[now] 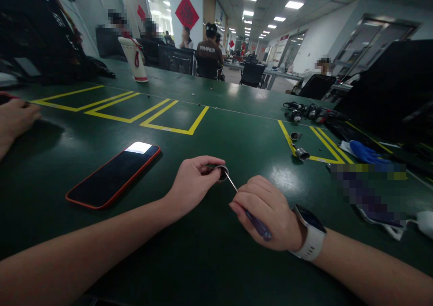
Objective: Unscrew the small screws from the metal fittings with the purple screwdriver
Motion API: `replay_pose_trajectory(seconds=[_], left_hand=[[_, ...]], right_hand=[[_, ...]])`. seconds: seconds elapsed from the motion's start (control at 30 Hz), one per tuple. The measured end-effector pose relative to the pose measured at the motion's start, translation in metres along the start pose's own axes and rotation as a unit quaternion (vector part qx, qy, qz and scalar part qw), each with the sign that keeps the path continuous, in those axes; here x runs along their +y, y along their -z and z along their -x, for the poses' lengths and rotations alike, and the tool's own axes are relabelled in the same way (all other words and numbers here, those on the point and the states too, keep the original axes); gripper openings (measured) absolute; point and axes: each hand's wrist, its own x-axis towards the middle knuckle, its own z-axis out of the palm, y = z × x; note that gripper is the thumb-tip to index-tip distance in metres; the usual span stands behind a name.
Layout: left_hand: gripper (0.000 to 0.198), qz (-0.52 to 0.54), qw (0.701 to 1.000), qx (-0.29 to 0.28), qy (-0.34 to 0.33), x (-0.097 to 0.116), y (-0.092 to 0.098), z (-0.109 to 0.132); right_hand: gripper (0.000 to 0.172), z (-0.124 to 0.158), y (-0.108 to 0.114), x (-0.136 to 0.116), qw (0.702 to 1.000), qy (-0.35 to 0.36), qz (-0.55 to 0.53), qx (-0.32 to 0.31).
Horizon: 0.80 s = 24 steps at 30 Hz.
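My left hand [192, 184] pinches a small round metal part [222, 172] against the green table [209, 261]. My right hand [267, 213], with a white watch on the wrist, is closed round a thin blue-handled screwdriver [257, 225]. Its metal shaft points up and left, and the tip meets the round part. Both forearms rest on the table near its front edge.
A phone in an orange case [113, 175] lies left of my hands. Two small metal parts [299, 153] and a pile of dark parts [306, 112] sit at the right, with a blue glove [367, 153]. Another person's hand [15, 119] rests at far left. A white cup [133, 58] stands behind.
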Motion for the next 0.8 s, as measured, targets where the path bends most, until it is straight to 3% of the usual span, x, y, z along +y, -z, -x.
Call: replay_pose_trajectory(seconds=[0.8], left_hand=[[0.022, -0.006, 1.0, 0.011, 0.004, -0.0009, -0.0005, -0.0016]], right_hand=[[0.013, -0.0007, 0.0, -0.0001, 1.0, -0.007, 0.006, -0.017]])
